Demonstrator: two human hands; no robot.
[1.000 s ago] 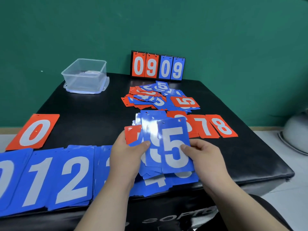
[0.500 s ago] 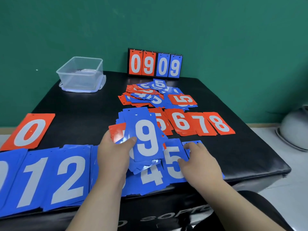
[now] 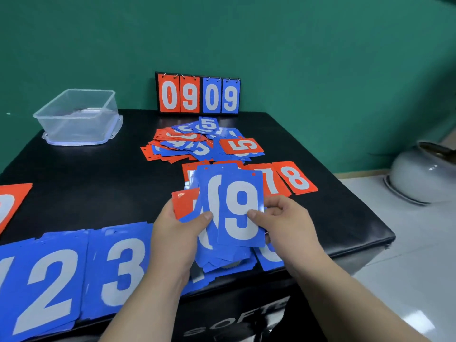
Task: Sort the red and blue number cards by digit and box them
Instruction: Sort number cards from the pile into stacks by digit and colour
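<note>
Number cards (image 3: 61, 280) in blue, showing 2 and 3, lie in a row along the near edge of the table (image 3: 98, 188) at left, a clear plastic box (image 3: 74, 129) well behind them. At centre the left hand (image 3: 175, 233) grips a fanned stack (image 3: 209, 193) of blue and red cards, thumb on top; the right hand (image 3: 286, 223) pinches the front blue 9 card (image 3: 240, 211) at its lower right edge. Red 7 and 8 cards (image 3: 294, 178) lie flat further right.
</note>
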